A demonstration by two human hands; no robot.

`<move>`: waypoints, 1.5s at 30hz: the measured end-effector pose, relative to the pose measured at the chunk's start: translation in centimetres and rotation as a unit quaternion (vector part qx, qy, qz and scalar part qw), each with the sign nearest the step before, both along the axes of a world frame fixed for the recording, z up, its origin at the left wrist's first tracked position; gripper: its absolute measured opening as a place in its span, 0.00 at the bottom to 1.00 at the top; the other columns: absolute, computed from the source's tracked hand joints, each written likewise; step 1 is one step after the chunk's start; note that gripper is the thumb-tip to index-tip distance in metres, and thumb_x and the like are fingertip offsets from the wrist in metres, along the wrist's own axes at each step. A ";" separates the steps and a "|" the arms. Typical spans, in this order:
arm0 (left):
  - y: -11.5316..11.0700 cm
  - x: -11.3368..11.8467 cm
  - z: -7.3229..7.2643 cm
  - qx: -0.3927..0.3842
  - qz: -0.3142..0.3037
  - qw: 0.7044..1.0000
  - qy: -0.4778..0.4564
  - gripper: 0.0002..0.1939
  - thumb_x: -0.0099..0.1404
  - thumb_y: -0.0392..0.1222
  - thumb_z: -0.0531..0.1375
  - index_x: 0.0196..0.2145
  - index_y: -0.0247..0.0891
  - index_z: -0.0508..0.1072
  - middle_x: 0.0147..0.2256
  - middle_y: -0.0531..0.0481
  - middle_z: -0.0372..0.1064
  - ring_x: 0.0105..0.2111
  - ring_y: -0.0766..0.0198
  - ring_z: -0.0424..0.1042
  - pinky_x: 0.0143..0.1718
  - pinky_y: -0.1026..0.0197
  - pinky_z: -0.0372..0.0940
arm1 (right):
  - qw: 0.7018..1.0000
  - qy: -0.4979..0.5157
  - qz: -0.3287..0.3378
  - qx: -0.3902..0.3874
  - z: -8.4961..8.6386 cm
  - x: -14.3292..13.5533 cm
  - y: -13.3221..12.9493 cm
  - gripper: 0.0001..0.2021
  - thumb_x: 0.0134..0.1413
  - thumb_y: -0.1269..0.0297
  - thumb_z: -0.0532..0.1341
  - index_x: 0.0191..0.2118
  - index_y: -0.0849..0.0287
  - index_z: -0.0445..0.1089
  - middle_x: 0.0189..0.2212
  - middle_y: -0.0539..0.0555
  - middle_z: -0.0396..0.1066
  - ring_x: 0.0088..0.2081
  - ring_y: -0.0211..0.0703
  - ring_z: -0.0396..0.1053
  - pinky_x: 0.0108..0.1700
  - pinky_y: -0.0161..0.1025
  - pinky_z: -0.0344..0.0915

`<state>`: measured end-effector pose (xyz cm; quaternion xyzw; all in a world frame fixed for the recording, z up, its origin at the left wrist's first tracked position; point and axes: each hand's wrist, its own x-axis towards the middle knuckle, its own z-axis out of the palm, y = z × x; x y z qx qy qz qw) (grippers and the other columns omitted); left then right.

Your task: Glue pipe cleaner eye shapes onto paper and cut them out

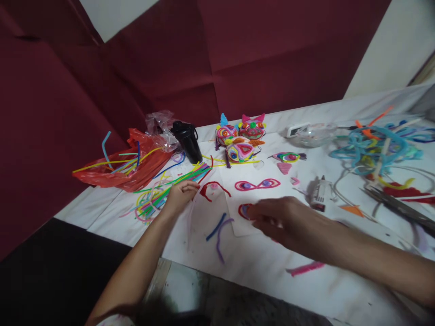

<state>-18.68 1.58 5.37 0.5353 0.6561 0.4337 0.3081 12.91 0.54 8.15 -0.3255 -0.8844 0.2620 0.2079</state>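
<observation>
Red ring (241,211) at right fingertips (254,211)

coil (241,212): red-rimmed | bottle (189,146): black | backdrop (152,77): maroon | tabletop (261,277): marbled white

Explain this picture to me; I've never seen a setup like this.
There is no machine here: a person works with two bare hands, and the one picture comes from a camera on their head, looking forward and down. On the white table lie fuzzy coloured strips, a red plastic bag, a black bottle and three colourful decorated heads. The right hand has its fingers at a round, red-rimmed piece; the left hand is beside a red curved strip. I can't tell whether either is gripped.
</observation>
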 end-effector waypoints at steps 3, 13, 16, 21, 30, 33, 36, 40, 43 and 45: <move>-0.8 0.5 0.0 0.011 0.005 1.000 -0.016 0.14 0.47 0.46 0.64 0.32 0.37 0.77 0.25 0.51 0.76 0.22 0.66 0.70 0.24 0.65 0.62 | 0.983 0.015 -0.009 -0.184 0.7 -5.5 2.2 0.11 0.57 0.74 0.62 0.45 0.56 0.76 0.22 0.49 0.74 0.25 0.41 0.73 0.26 0.34 0.66; -1.9 1.5 1.5 0.042 -0.010 0.999 -0.023 0.12 0.47 0.46 0.66 0.30 0.37 0.76 0.23 0.51 0.76 0.22 0.65 0.72 0.23 0.65 0.64 | 0.960 0.100 0.007 -0.262 -0.5 -12.7 6.7 0.14 0.60 0.78 0.60 0.23 0.60 0.69 0.16 0.43 0.67 0.17 0.31 0.67 0.14 0.26 0.58; -1.8 1.4 1.6 0.032 0.002 0.999 -0.029 0.14 0.47 0.47 0.66 0.31 0.37 0.75 0.22 0.51 0.75 0.20 0.64 0.71 0.19 0.66 0.60 | 0.954 0.126 0.009 -0.273 0.0 -12.3 7.4 0.15 0.60 0.80 0.60 0.23 0.60 0.68 0.17 0.44 0.69 0.17 0.31 0.68 0.14 0.25 0.58; -1.8 1.4 0.9 0.019 -0.004 0.999 -0.051 0.14 0.48 0.49 0.67 0.29 0.37 0.74 0.20 0.51 0.73 0.18 0.66 0.67 0.17 0.67 0.58 | 0.944 0.149 -0.006 -0.295 0.3 -11.0 8.1 0.17 0.62 0.78 0.61 0.21 0.61 0.66 0.16 0.44 0.69 0.16 0.30 0.67 0.13 0.25 0.57; -2.6 0.8 -0.8 -0.014 0.001 0.999 -0.050 0.17 0.49 0.52 0.68 0.30 0.38 0.72 0.20 0.56 0.68 0.19 0.68 0.65 0.19 0.67 0.55 | 0.933 0.169 -0.016 -0.317 -1.1 -9.5 8.8 0.17 0.59 0.77 0.62 0.19 0.61 0.66 0.14 0.45 0.68 0.14 0.29 0.62 0.14 0.27 0.55; -2.9 0.6 -1.3 -0.015 -0.002 0.999 -0.044 0.16 0.49 0.52 0.68 0.29 0.38 0.72 0.20 0.56 0.66 0.19 0.68 0.64 0.20 0.67 0.55 | 0.937 0.159 -0.009 -0.311 -1.4 -9.2 8.7 0.18 0.58 0.75 0.63 0.18 0.61 0.66 0.13 0.44 0.67 0.13 0.27 0.56 0.15 0.27 0.52; -3.1 0.4 -1.6 -0.030 0.009 0.999 -0.038 0.18 0.49 0.54 0.68 0.30 0.38 0.73 0.20 0.54 0.68 0.19 0.66 0.65 0.20 0.66 0.55 | 0.941 0.148 -0.012 -0.303 -1.8 -8.9 8.8 0.18 0.57 0.74 0.63 0.17 0.62 0.67 0.11 0.43 0.64 0.12 0.26 0.53 0.16 0.28 0.49; -3.2 -0.3 -2.0 -0.037 0.029 0.998 -0.041 0.19 0.48 0.55 0.68 0.30 0.38 0.74 0.20 0.54 0.69 0.20 0.66 0.66 0.20 0.66 0.55 | 0.943 0.139 -0.022 -0.303 -2.3 -8.5 9.2 0.20 0.59 0.73 0.63 0.16 0.61 0.65 0.08 0.41 0.59 0.12 0.27 0.51 0.17 0.29 0.47; -3.3 -0.8 -2.5 -0.031 0.039 0.996 -0.070 0.20 0.46 0.55 0.70 0.30 0.38 0.74 0.21 0.54 0.70 0.20 0.67 0.66 0.21 0.66 0.56 | 0.940 0.129 -0.020 -0.315 -2.8 -8.4 9.4 0.20 0.61 0.71 0.63 0.17 0.60 0.64 0.10 0.40 0.59 0.12 0.27 0.51 0.17 0.29 0.48; -3.3 -1.1 -2.9 -0.033 0.042 0.995 -0.086 0.21 0.44 0.55 0.71 0.30 0.38 0.74 0.22 0.54 0.71 0.20 0.67 0.66 0.22 0.66 0.56 | 0.937 0.119 -0.017 -0.327 -3.2 -8.3 9.5 0.20 0.63 0.69 0.64 0.19 0.60 0.64 0.12 0.39 0.60 0.13 0.27 0.52 0.17 0.29 0.50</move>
